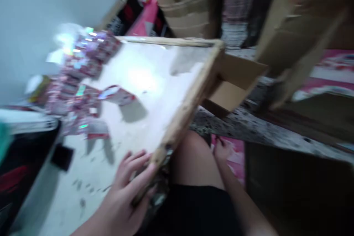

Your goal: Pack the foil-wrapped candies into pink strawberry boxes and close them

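My left hand (129, 188) is at the near corner of a white-topped table (155, 118), its fingers over the wooden edge and its thumb on the outer side. My right hand (222, 150) reaches down past my knee to a pink printed sheet or package (236, 158) low down. Blur hides what its fingers do there. A small red-and-white packet or box (118, 95) stands on the tabletop, casting a shadow. Another small box (98, 129) is nearer to me. Beyond them lies a heap of shiny, pinkish wrapped packets (80, 66).
An open cardboard box (231, 90) sits beside the table's right side. Large cartons (190, 3) stand behind, with another carton (301, 25) at right. Pink printed packaging (334, 70) lies at the far right. A dark object (63, 156) is on the table's left part.
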Demonstrator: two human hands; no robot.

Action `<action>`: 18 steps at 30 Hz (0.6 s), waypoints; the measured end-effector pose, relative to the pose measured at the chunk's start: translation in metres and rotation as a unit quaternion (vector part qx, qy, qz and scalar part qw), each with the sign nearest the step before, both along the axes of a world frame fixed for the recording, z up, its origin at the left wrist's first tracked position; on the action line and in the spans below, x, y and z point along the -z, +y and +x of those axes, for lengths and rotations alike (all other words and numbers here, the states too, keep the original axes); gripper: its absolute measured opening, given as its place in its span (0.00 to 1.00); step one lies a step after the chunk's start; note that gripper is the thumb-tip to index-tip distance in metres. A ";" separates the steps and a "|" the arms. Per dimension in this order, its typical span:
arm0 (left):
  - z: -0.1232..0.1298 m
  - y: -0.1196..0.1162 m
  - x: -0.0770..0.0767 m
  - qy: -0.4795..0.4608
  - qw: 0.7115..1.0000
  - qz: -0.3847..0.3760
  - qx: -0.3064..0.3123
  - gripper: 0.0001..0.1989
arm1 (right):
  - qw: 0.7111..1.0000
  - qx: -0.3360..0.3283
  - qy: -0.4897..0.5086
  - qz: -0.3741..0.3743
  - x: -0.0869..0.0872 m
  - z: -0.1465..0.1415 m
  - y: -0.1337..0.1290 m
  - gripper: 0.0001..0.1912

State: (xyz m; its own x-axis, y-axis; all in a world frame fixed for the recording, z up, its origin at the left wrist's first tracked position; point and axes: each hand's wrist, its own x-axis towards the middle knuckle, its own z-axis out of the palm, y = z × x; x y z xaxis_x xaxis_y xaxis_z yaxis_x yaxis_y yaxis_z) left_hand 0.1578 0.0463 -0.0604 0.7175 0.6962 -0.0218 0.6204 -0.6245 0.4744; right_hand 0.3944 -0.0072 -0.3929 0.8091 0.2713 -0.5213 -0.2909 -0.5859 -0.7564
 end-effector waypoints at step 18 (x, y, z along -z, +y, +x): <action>-0.014 0.009 0.007 0.072 0.918 0.364 0.141 0.14 | 0.604 -0.495 -0.377 0.498 -0.358 -0.126 0.140 0.13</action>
State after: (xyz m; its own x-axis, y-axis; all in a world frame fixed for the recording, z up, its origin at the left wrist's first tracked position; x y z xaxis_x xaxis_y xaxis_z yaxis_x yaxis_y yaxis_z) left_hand 0.1442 0.0556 -0.0672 0.8973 0.3510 0.2675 0.4092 -0.8889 -0.2061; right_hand 0.2681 0.1332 -0.0351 -0.1015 0.6917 0.7150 0.4759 0.6649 -0.5757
